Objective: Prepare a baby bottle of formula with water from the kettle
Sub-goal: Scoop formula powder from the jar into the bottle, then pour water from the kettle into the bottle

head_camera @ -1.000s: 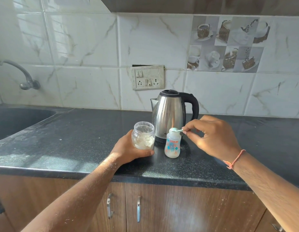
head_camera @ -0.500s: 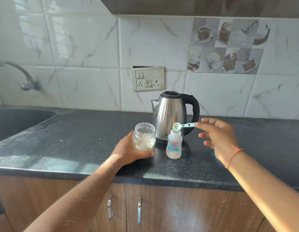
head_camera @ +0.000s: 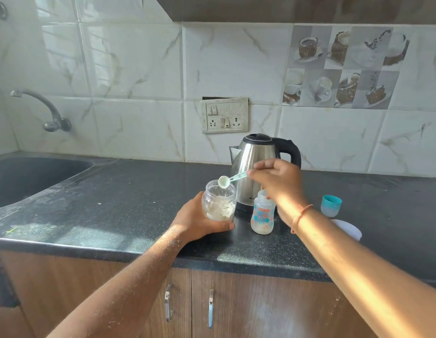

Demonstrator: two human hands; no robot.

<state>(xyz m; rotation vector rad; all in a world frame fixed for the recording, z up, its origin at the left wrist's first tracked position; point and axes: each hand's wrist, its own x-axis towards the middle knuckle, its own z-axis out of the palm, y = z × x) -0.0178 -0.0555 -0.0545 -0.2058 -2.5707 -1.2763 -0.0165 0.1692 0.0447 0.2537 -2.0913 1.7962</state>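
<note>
On the dark stone counter (head_camera: pixel 114 206) the person's left hand (head_camera: pixel 200 222) wraps around the lower part of a clear plastic jar (head_camera: pixel 219 200), fingers curled behind it and the thumb lying across its base in front. The jar stands upright and open, with white formula powder heaped in its lower half.

The right hand (head_camera: pixel 278 181) pinches the handle end of a small pale teal scoop (head_camera: pixel 230 179) between thumb and fingertips. The scoop lies nearly level, its long axis running left to right with a slight downward slope toward the bowl; the handle points right into the hand, the round bowl points left and sits over the jar's open mouth, just above the rim. The bowl faces this way and looks whitish inside.

The baby bottle (head_camera: pixel 262 214) stands upright and uncapped just right of the jar, below the right wrist, with a little white at its bottom. Right behind both stands the steel kettle (head_camera: pixel 254 162), spout to the left, black handle to the right, lid down. Farther right on the counter sits a teal bottle cap (head_camera: pixel 330 204), and near it a white lid (head_camera: pixel 350 228) partly hidden by the forearm.
</note>
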